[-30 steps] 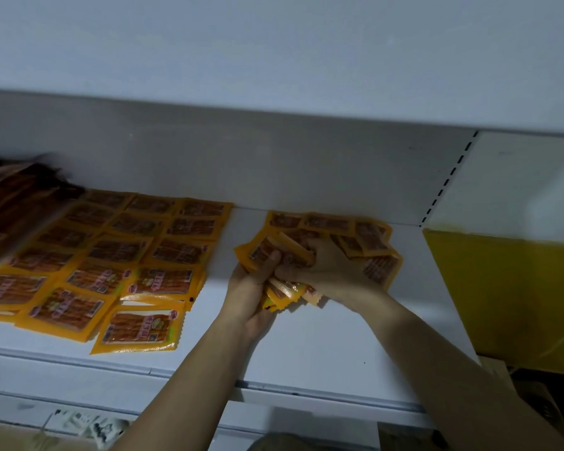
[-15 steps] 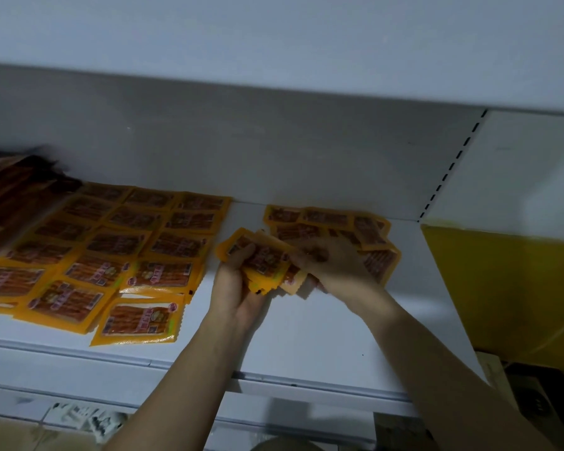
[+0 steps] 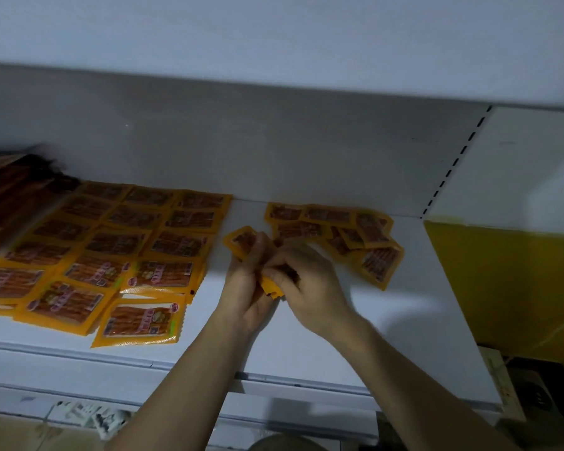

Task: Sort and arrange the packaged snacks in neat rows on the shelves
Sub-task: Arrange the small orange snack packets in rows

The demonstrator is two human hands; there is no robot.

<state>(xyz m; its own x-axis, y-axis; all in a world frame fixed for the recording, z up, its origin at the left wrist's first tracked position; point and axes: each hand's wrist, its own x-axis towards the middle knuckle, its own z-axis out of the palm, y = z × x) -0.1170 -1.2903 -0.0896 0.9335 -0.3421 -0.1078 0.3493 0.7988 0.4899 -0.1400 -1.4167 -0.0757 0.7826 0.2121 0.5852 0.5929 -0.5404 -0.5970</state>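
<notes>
Both hands meet over the middle of the white shelf (image 3: 355, 333). My left hand (image 3: 245, 288) grips a small stack of orange snack packets (image 3: 241, 240), whose top pokes out above its fingers. My right hand (image 3: 302, 281) pinches the lower edge of the same stack, where an orange corner (image 3: 271, 289) shows between the hands. Behind them lies a loose, untidy pile of small orange packets (image 3: 349, 229). Neat overlapping rows of larger orange packets (image 3: 121, 245) cover the shelf's left half.
Dark brown packets (image 3: 10, 196) are stacked at the far left. The shelf above (image 3: 274, 43) overhangs close overhead. A yellow wall panel (image 3: 508, 288) and a slotted upright (image 3: 453, 164) bound the right side. The shelf's front lip (image 3: 306, 382) runs under my forearms.
The stack has been gathered tighter and turned more upright between my hands. Both hands have closed in together, and my right hand has moved from the loose pile onto the stack's lower edge.
</notes>
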